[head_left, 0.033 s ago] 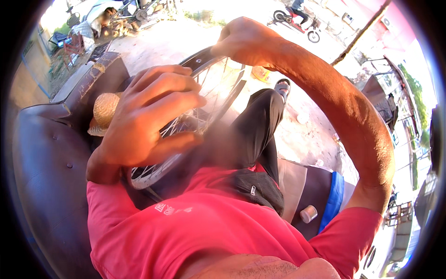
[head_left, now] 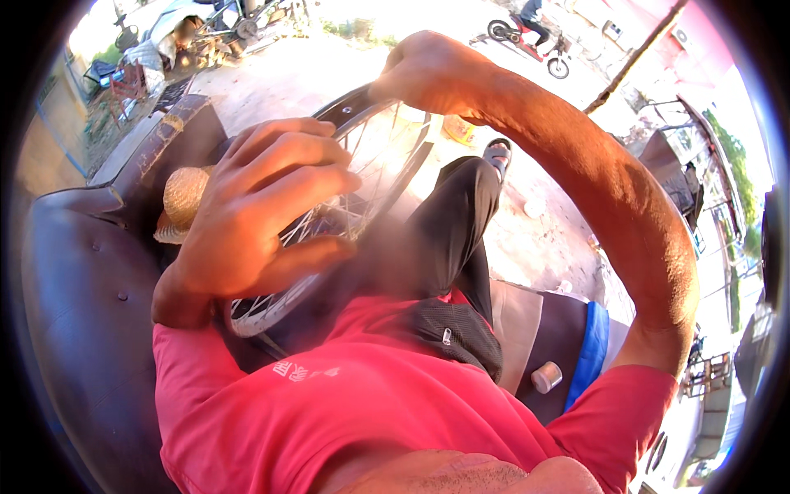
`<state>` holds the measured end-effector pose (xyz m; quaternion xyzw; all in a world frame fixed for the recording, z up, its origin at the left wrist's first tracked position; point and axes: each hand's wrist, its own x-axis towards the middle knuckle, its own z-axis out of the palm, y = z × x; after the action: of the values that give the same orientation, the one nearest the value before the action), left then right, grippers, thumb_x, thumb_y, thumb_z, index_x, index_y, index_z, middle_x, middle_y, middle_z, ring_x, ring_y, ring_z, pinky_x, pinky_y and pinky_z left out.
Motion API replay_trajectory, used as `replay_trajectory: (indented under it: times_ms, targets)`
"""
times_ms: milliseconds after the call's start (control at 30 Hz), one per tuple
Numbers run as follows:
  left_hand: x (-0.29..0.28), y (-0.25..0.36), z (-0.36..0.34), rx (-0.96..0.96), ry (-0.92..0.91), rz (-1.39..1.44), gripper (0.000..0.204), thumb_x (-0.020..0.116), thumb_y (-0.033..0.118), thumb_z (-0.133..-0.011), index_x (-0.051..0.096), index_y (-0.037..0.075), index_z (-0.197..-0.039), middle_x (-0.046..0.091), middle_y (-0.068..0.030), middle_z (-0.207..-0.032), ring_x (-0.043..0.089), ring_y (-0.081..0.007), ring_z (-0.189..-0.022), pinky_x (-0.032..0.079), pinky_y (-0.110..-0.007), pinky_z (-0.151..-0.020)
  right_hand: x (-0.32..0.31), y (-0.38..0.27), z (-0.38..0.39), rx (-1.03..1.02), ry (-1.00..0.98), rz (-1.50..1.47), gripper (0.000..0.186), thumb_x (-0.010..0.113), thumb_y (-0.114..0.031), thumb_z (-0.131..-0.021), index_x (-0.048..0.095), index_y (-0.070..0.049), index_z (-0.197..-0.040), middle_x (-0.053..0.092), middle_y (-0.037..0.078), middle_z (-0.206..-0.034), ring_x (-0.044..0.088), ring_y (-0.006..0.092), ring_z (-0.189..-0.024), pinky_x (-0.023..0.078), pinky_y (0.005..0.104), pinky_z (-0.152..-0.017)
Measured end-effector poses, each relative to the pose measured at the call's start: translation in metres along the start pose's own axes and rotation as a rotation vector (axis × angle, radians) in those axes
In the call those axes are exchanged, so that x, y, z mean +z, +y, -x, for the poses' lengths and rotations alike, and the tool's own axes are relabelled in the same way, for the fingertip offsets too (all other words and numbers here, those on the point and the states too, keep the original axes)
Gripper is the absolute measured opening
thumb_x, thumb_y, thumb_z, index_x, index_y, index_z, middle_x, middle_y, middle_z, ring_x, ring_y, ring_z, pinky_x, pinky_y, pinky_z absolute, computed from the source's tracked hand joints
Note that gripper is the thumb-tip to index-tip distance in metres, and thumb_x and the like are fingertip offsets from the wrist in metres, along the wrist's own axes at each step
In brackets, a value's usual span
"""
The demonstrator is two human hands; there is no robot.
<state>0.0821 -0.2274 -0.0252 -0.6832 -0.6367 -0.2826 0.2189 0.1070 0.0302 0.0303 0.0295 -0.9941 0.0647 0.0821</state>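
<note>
A spoked bicycle wheel point(head_left: 259, 317) with a dark tyre leans across my lap, partly hidden behind my arms and blurred near its middle. My right hand point(head_left: 424, 70) is closed over the top of the tyre, with that arm stretched forward around the right side. My left hand point(head_left: 251, 206) hangs over the wheel's left part, fingers apart and loosely curved; whether it touches the spokes I cannot tell. Just left of that hand lies a woven straw hat point(head_left: 185, 193). A dark mesh bag with a zip point(head_left: 461, 337) rests at my waist.
I sit on a dark padded seat point(head_left: 82, 263); a small cylindrical container point(head_left: 546, 377) lies to my right beside a blue strip. Ahead are a yellow container point(head_left: 459, 132), piled scrap point(head_left: 164, 58), a person on a red scooter point(head_left: 527, 45) and a slanted pole point(head_left: 634, 58).
</note>
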Motion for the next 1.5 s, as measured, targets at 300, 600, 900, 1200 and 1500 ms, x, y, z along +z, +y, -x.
replay_trajectory:
  times_ms: [300, 600, 900, 1200, 1500]
  targets:
    - [0.004, 0.005, -0.005, 0.014, -0.004, -0.012, 0.049, 0.080, 0.041, -0.079, 0.069, 0.001, -0.104, 0.067, -0.0147, -0.111, 0.060, -0.0395, -0.118, 0.048, -0.047, -0.098, -0.004, -0.018, 0.012, 0.242, 0.020, 0.065, 0.036, 0.069, -0.036, -0.081, 0.075, -0.001, -0.082, 0.070, 0.016, -0.076, 0.064, 0.0275, -0.068, 0.051, 0.0406, -0.066]
    - [0.010, 0.025, -0.018, 0.045, 0.007, 0.025, 0.044, 0.086, 0.018, -0.064, 0.069, 0.003, -0.102, 0.066, -0.0122, -0.106, 0.061, -0.0374, -0.113, 0.049, -0.047, -0.094, -0.010, -0.019, 0.035, 0.417, -0.001, 0.015, 0.038, 0.069, -0.042, -0.079, 0.076, -0.006, -0.090, 0.072, 0.016, -0.085, 0.069, 0.0286, -0.079, 0.055, 0.0424, -0.072]
    - [0.021, 0.034, -0.035, 0.078, -0.067, -0.022, 0.046, 0.087, 0.011, -0.061, 0.068, 0.002, -0.102, 0.066, -0.0132, -0.110, 0.059, -0.0377, -0.118, 0.048, -0.047, -0.097, 0.027, 0.048, 0.011, 0.034, 0.019, 0.137, 0.019, 0.064, -0.025, -0.086, 0.074, -0.014, -0.097, 0.067, 0.012, -0.080, 0.066, 0.0331, -0.078, 0.055, 0.0430, -0.070]
    - [0.032, -0.003, -0.044, 0.029, -0.023, 0.043, 0.049, 0.078, -0.003, -0.070, 0.065, 0.003, -0.118, 0.061, -0.0163, -0.129, 0.056, -0.0361, -0.125, 0.044, -0.043, -0.106, 0.000, 0.031, 0.043, 0.444, 0.008, -0.129, 0.070, 0.072, -0.068, -0.073, 0.077, -0.007, -0.107, 0.074, 0.013, -0.109, 0.069, 0.0279, -0.098, 0.054, 0.0394, -0.085]
    - [0.035, -0.037, -0.023, -0.599, -0.112, 0.155, 0.060, 0.063, -0.005, -0.088, 0.048, 0.003, -0.145, 0.055, -0.0130, -0.142, 0.052, -0.0261, -0.130, 0.037, -0.038, -0.112, 0.012, 0.037, 0.026, 0.410, 0.100, -0.167, 0.050, 0.075, -0.054, -0.075, 0.078, -0.017, -0.109, 0.074, 0.005, -0.111, 0.068, 0.0239, -0.103, 0.053, 0.0387, -0.088]
